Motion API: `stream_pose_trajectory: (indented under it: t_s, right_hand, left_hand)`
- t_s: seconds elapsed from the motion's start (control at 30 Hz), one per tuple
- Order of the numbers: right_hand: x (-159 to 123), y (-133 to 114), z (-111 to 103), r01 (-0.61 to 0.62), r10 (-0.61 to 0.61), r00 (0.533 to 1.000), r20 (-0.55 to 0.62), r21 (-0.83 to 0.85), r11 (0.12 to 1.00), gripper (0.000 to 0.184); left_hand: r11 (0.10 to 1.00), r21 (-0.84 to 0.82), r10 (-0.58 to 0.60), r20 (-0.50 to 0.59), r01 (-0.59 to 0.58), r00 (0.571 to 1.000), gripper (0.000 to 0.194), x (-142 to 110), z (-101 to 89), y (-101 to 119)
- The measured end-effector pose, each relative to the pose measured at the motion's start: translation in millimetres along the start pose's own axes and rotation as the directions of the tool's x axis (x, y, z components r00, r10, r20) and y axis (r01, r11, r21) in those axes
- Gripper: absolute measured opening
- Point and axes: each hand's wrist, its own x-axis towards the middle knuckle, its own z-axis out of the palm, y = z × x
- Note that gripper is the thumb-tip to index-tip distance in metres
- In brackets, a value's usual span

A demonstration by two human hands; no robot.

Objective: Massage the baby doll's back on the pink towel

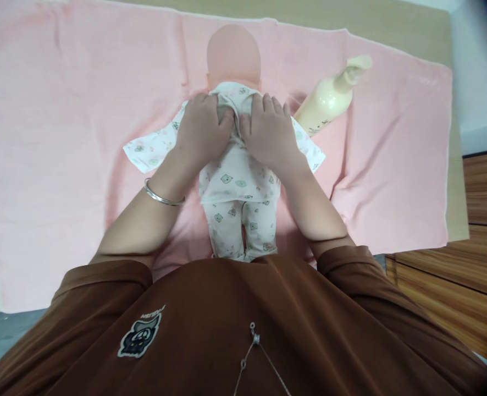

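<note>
A baby doll (233,55) lies lengthwise in front of me, its smooth bald head at the far end with no face showing. It wears a white printed top (239,173) and matching printed trousers (227,223). Both hands are on the upper part of the top, close together below the head. My left hand (204,126) is closed on the cloth, thumb pointing inward. Opposite it, my right hand (268,129) grips the cloth too, its thumb near the middle. Between the thumbs the fabric is bunched and folded. The sleeves spread out to both sides.
A pink blanket (62,137) with wrinkles covers most of the table (458,192). To the right of the doll, a cream pump bottle (328,99) lies close to the sleeve. Wooden drawer-like panels (486,192) stand beyond the table's right edge.
</note>
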Motion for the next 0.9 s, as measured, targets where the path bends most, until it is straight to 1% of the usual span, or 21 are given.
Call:
stream_pose_trajectory:
  t_s: [0.07, 0.1, 0.17, 0.23, 0.33, 0.43, 0.53, 0.73, 0.9]
  right_hand:
    - [-8.0, -9.8, -0.7, 0.0, 0.0, 1.0, 0.003, 0.033, 0.999, 0.069]
    - [-9.5, -12.6, -0.7, -0.005, 0.005, 1.0, 0.002, 0.067, 0.998, 0.069]
    - [-6.6, -12.9, -0.4, -0.005, 0.004, 1.0, 0.002, 0.143, 0.99, 0.061]
    - [2.0, -6.7, 0.8, 0.002, 0.0, 1.0, -0.007, 0.183, 0.983, 0.049]
    - [16.9, 6.9, 4.9, -0.057, 0.06, 0.998, -0.021, 0.127, 0.99, 0.039]
    - [24.7, 15.0, 9.7, -0.115, 0.116, 0.993, -0.009, 0.078, 0.99, 0.039]
    - [25.0, 15.0, 12.2, -0.115, 0.114, 0.993, 0.02, 0.06, 0.992, 0.04]
    - [23.0, 12.2, 13.2, -0.116, 0.115, 0.993, 0.016, 0.042, 0.992, 0.044]
    - [24.3, 12.9, 14.4, -0.138, 0.137, 0.99, 0.03, 0.043, 0.99, 0.038]
  left_hand:
    - [1.0, -0.005, -0.024, -0.001, 0.024, 1.0, 0.03, 6.4, 6.5, -7.7]
    - [1.0, -0.005, -0.022, -0.004, 0.022, 1.0, 0.034, 7.9, 9.2, -10.4]
    - [1.0, -0.005, -0.014, -0.02, 0.014, 1.0, 0.044, 8.2, 13.1, -13.4]
    - [1.0, -0.012, -0.024, -0.03, 0.024, 0.999, 0.054, 6.9, 15.4, -14.1]
    - [0.998, -0.014, -0.067, -0.049, 0.066, 0.997, 0.066, 5.2, 16.7, -13.2]
    - [0.995, -0.025, -0.094, -0.058, 0.093, 0.994, 0.07, 4.4, 16.9, -11.6]
    - [0.994, -0.027, -0.105, -0.044, 0.104, 0.993, 0.072, 3.5, 17.2, -10.4]
    - [0.991, -0.051, -0.124, -0.065, 0.121, 0.99, 0.064, 1.9, 18.1, -9.5]
    - [0.992, -0.001, -0.123, -0.05, 0.123, 0.991, 0.073, 2.8, 17.8, -9.6]
